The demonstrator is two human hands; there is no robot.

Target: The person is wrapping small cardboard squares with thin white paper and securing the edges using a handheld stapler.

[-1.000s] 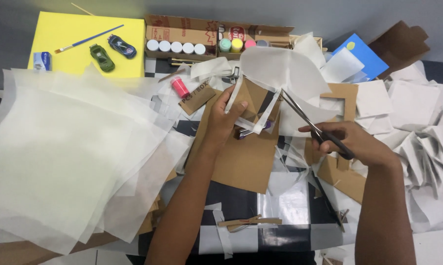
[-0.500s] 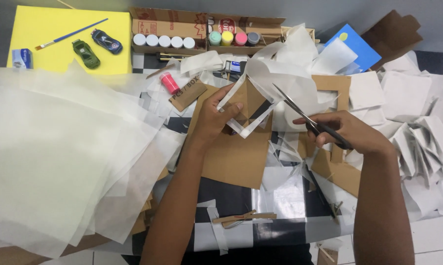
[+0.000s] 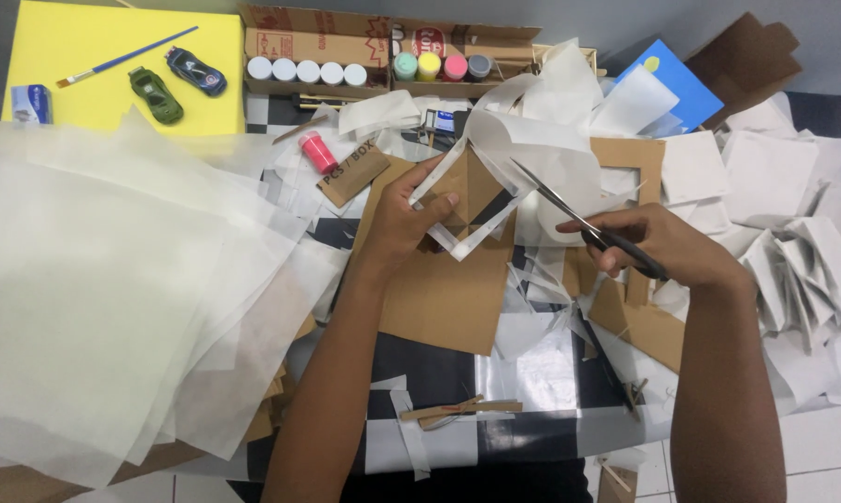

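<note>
1. Pinching a square frame [image 3: 465, 200] of white strips and brown cardboard, the left hand [image 3: 404, 216] kept its grip closed on the frame's lower left edge, thumb on top and fingers underneath.
2. The frame was held tilted like a diamond, raised just above a large sheet of brown cardboard [image 3: 448, 289] lying on the surface [image 3: 439, 373].
3. The right hand [image 3: 658, 244] had its grip wrapped through the dark handles of a pair of scissors [image 3: 579, 222], fingers curled tight around them.
4. The scissor blades stood slightly parted, their tips pointing up and left toward the frame's right corner; whether they touched the frame could not be told.
5. Just beyond the blades lay curled sheets of white paper [image 3: 542, 140] and a second cardboard frame [image 3: 639, 168].
6. To the left, a broad stack of translucent sheets [image 3: 113, 279] covered much of the surface.
7. A pink bottle [image 3: 318, 151] lay near the left hand, beside a small cardboard tag [image 3: 353, 177].
8. At the far edge stood a cardboard box [image 3: 327, 47] with a row of white-capped and coloured paint pots [image 3: 374, 70].
9. On a yellow board [image 3: 57, 47] at the far left rested a paintbrush [image 3: 127, 58] and two toy cars [image 3: 174, 82].
</note>
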